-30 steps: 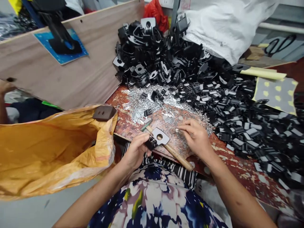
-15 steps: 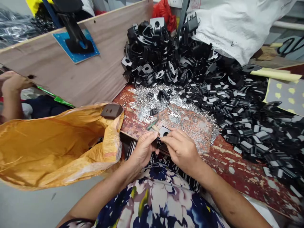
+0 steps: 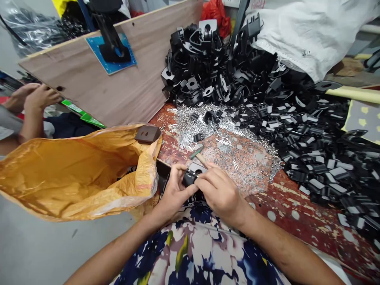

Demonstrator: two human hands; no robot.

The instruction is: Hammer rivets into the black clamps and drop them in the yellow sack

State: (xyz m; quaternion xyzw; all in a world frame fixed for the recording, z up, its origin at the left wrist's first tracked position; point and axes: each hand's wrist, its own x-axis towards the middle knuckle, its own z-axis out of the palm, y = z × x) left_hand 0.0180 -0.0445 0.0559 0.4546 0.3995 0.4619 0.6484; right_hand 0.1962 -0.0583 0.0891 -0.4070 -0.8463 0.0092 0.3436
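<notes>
A black plastic clip (image 3: 190,177) with a grey-white face is held just off the table's front edge. My left hand (image 3: 175,192) is closed round its left side, thumb below and fingers above. My right hand (image 3: 221,192) pinches at the clip's right side, where a thin metal pin shows only as a small bright tip between the fingers. Just beyond the hands lies a small hammer (image 3: 197,151) with a greenish head, its handle partly behind my right hand. Loose metal pins (image 3: 190,128) are heaped on the table behind it.
Black clips (image 3: 208,75) are piled at the back, and small black parts (image 3: 320,158) cover the right side. An open yellow sack (image 3: 89,170) hangs at left, a brown block (image 3: 147,134) on its rim. Behind the wooden board (image 3: 118,87) are another person's hands (image 3: 37,97).
The clip has turned, so its hinge side now faces up. My left fingers have shifted over its top, and my right hand stays pinched at its side. The view has swung slightly left.
</notes>
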